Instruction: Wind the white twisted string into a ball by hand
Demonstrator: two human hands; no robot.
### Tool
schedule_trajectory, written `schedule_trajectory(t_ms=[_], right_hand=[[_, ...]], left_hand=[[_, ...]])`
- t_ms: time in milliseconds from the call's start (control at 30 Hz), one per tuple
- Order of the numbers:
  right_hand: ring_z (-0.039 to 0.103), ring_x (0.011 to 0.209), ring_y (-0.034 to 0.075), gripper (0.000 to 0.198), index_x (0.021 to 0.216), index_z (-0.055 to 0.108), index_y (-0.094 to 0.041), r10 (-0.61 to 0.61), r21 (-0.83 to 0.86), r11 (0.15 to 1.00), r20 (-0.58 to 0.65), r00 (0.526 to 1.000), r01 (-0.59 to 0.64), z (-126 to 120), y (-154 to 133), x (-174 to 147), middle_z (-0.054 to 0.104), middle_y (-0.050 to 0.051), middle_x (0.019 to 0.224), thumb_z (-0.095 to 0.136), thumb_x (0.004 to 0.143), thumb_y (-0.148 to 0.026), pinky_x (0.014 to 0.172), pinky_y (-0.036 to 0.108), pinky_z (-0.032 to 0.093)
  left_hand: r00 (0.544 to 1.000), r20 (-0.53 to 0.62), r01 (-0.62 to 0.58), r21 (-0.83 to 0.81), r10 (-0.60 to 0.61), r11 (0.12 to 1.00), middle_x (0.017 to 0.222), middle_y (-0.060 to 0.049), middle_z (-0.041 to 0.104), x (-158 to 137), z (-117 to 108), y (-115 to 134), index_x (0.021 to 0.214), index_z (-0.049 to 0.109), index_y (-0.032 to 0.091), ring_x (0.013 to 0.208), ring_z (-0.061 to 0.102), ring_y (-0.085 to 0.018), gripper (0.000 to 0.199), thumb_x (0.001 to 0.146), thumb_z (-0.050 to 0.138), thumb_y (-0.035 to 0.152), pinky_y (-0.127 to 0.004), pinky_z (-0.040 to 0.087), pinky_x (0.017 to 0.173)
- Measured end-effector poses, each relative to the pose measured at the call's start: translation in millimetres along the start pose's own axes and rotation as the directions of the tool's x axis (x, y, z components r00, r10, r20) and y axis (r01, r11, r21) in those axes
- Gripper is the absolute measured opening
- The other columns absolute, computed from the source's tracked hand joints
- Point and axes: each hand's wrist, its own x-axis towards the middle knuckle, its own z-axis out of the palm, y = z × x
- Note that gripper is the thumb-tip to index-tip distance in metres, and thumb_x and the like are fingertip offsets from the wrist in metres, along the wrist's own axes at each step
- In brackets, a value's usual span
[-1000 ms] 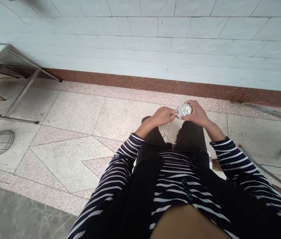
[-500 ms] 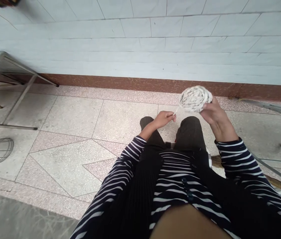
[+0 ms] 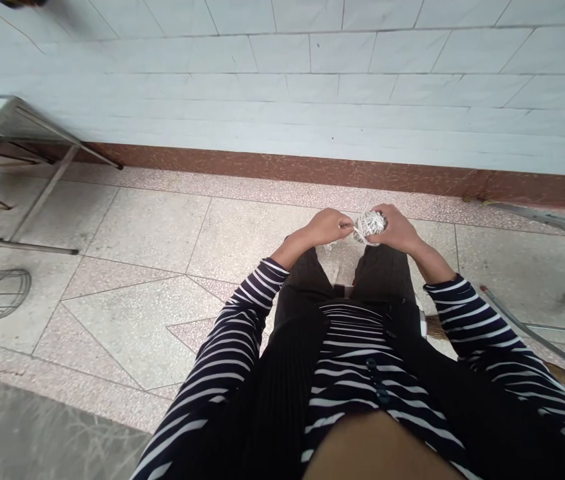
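Observation:
A ball of white cord (image 3: 373, 224), wound in many strands, is gripped in my right hand (image 3: 396, 230) just above my knees. My left hand (image 3: 328, 227) is closed, its fingertips pinching a strand of the cord close to the ball's left side. The two hands are near each other, with the ball and a short stretch of cord between them. A pale piece of cord seems to hang below my left hand, between my legs; its lower end cannot be made out.
A metal-framed table (image 3: 47, 180) stands on the left, with a wire rack (image 3: 0, 293) on the floor nearer me. Metal legs (image 3: 527, 333) with red tips and a straw-coloured broom (image 3: 435, 328) lie to my right. A white tiled wall (image 3: 282, 87) runs ahead.
My right hand has come down and left with the cord ball, close to my left hand. The ball now shows a smaller, rounder side. My left hand has risen slightly, still pinching the cord.

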Motion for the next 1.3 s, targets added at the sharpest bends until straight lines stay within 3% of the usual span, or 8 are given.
schedule_trajectory(t_ms=[167,333,433,733,967,1067,1167,1300], right_hand=[[0.070,0.098,0.035,0.051,0.108,0.079,-0.031,0.025,0.280,0.952,0.339,0.941,-0.126,-4.6,7.3,-22.6,0.079,0.005,0.102,0.090,0.059,-0.037,0.089,0.050,0.057],[0.073,0.109,0.036,0.068,0.109,0.078,-0.030,0.019,0.600,0.788,0.206,0.978,-0.142,-9.8,-4.7,-32.6,0.080,0.005,0.108,0.100,0.046,-0.038,0.099,0.050,0.058],[0.072,0.120,0.040,0.075,0.115,0.076,-0.030,0.005,0.617,0.784,0.102,0.995,-0.067,-15.2,-24.2,-28.0,0.080,0.007,0.117,0.102,0.047,-0.042,0.104,0.054,0.058],[0.063,0.138,0.044,0.092,0.148,0.060,-0.038,-0.175,0.483,0.840,-0.191,0.966,0.248,-31.4,-59.4,-5.1,0.070,0.011,0.138,0.080,0.068,-0.078,0.098,0.061,0.063],[0.059,0.132,0.047,0.081,0.132,0.061,-0.025,-0.242,-0.105,0.970,-0.462,0.853,0.219,-30.9,-23.4,26.0,0.062,0.016,0.136,0.092,0.062,-0.051,0.105,0.066,0.055],[0.057,0.130,0.046,0.076,0.123,0.063,-0.026,-0.236,-0.250,0.956,-0.341,0.910,0.154,-15.7,-8.2,24.6,0.060,0.015,0.134,0.096,0.056,-0.040,0.106,0.064,0.053],[0.061,0.115,0.040,0.064,0.112,0.066,-0.026,-0.101,-0.184,0.979,-0.081,0.992,0.084,-3.8,-1.6,14.6,0.065,0.011,0.118,0.095,0.055,-0.028,0.101,0.056,0.052],[0.064,0.094,0.029,0.047,0.104,0.072,-0.026,0.065,0.184,0.973,0.358,0.931,-0.139,-3.1,1.1,-1.8,0.071,0.005,0.100,0.091,0.062,-0.032,0.083,0.043,0.054]], left_hand=[[0.994,-0.037,-0.101,0.040,0.102,0.994,0.091,-0.002,0.082,5.0,-3.2,-6.7,0.088,0.079,0.021,0.089,0.071,-0.019,0.023,0.101,0.065,0.034,-0.046,0.041,0.121],[0.993,-0.115,-0.003,-0.236,-0.025,0.972,0.106,-0.006,0.084,7.6,16.7,-25.1,0.097,0.082,0.018,0.106,0.076,-0.022,0.028,0.102,0.064,0.040,-0.035,0.053,0.103],[0.990,-0.127,0.009,-0.415,-0.068,0.910,0.100,-0.007,0.083,9.2,34.2,-29.6,0.092,0.081,0.016,0.105,0.076,-0.023,0.036,0.100,0.066,0.048,-0.034,0.055,0.099],[0.995,-0.005,0.082,-0.567,-0.104,0.819,0.089,-0.007,0.082,-11.2,53.7,-24.1,0.080,0.077,0.016,0.093,0.074,-0.017,0.033,0.100,0.065,0.039,-0.031,0.054,0.099],[0.998,0.041,0.069,-0.416,-0.057,0.907,0.085,-0.004,0.080,-26.4,32.6,-2.4,0.076,0.076,0.017,0.086,0.071,-0.016,0.037,0.102,0.059,0.036,-0.029,0.052,0.089],[0.999,-0.001,0.046,-0.297,-0.049,0.954,0.075,-0.003,0.075,-20.3,10.7,7.5,0.070,0.073,0.017,0.075,0.066,-0.015,0.039,0.101,0.061,0.037,-0.029,0.050,0.081],[0.999,-0.033,-0.002,-0.069,0.000,0.998,0.069,-0.001,0.071,-9.9,-9.0,10.1,0.068,0.073,0.018,0.069,0.061,-0.015,0.034,0.098,0.063,0.031,-0.033,0.051,0.087],[0.993,-0.031,-0.109,0.078,0.111,0.991,0.065,0.001,0.069,-2.4,-19.6,10.6,0.066,0.070,0.019,0.071,0.062,-0.015,0.035,0.099,0.065,0.029,-0.042,0.046,0.115]])
